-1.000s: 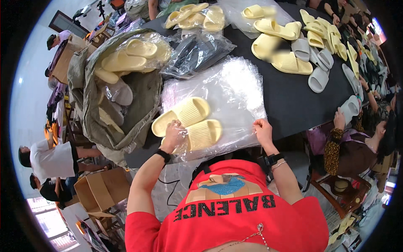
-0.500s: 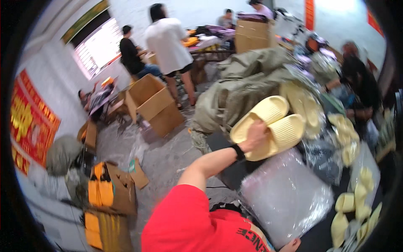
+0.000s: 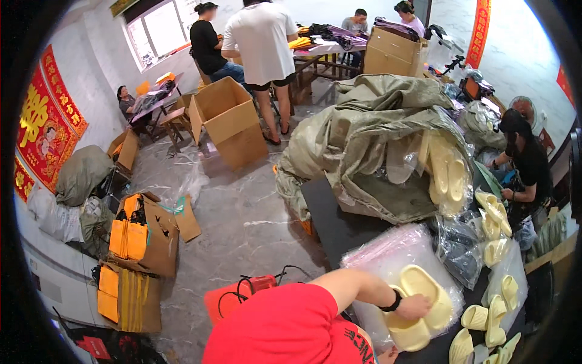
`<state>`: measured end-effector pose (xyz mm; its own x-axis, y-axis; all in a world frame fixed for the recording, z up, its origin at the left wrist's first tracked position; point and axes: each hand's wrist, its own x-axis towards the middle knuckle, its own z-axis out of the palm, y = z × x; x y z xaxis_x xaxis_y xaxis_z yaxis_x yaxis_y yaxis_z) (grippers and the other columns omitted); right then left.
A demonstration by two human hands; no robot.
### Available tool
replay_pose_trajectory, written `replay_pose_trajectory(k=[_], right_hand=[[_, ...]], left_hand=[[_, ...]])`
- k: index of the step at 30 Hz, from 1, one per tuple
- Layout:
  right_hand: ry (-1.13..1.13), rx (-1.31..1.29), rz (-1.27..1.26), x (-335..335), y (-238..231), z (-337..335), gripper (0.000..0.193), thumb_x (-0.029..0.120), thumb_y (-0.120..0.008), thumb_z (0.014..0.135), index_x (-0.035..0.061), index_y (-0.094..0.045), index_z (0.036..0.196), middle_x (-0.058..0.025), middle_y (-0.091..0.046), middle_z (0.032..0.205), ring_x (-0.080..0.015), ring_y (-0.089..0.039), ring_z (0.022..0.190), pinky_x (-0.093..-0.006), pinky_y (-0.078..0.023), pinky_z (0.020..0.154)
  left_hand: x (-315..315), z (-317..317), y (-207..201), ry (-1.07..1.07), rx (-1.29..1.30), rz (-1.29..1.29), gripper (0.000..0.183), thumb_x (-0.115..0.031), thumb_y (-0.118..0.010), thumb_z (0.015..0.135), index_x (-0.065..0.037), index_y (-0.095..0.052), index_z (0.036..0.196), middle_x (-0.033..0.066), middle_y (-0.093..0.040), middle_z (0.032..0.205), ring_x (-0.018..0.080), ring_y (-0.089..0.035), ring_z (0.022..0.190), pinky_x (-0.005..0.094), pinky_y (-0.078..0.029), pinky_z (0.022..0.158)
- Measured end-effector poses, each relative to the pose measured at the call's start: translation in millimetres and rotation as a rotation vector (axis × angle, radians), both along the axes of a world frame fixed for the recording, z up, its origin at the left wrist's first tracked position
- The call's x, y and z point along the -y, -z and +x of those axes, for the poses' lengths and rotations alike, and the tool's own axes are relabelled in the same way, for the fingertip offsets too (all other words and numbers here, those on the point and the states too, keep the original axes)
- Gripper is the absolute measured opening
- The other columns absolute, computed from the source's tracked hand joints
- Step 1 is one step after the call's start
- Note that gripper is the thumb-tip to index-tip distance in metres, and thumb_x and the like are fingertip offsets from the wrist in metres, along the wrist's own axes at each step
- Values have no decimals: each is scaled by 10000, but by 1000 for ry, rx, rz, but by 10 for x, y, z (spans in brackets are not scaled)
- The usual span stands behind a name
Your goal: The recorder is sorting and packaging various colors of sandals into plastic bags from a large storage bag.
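A pair of pale yellow slippers (image 3: 444, 310) lies over a stack of clear plastic bags (image 3: 391, 250) on a dark table. My left hand (image 3: 414, 307), with a black band at the wrist, closes on the slippers near their middle. At the lower edge, by the near side of the bag stack, only a bit of my right hand (image 3: 388, 355) shows; its fingers are mostly hidden. Several loose yellow slippers (image 3: 496, 315) are on the table to the right.
A large grey-green sack (image 3: 357, 145) gapes beyond the table with bagged slippers (image 3: 447, 173) inside. Cardboard boxes (image 3: 235, 136) stand on the floor, some (image 3: 167, 242) holding orange packs. Several people are at work at the back; another person (image 3: 530, 161) is at right.
My left hand has brought the slippers from beside the sack down and nearer, onto the plastic bags. The view has shifted, so the sack's opening shows more fully.
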<state>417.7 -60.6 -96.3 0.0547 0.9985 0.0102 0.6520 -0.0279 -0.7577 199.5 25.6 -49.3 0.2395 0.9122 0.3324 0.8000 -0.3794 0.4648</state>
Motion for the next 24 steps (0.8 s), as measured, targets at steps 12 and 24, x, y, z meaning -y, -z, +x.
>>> replay_pose_trajectory(k=[12, 24], right_hand=[[10, 751, 119, 126, -570, -315, 230, 232, -553, 826, 38, -640, 915, -116, -592, 1037, -321, -549, 936, -432, -444, 768], [-694, 680, 560, -1204, 208, -551, 435, 233, -354, 938, 16, -376, 1314, -235, -355, 1354, -426, -357, 1223, -513, -253, 1028]], left_hand=[[75, -732, 20, -373, -119, 23, 122, -145, -562, 709, -56, -602, 781, 74, -550, 855, 232, -485, 903, 357, -407, 684], [474, -498, 499, -362, -101, -143, 147, -204, -579, 739, -93, -619, 826, 85, -531, 976, 260, -461, 992, 399, -392, 793]])
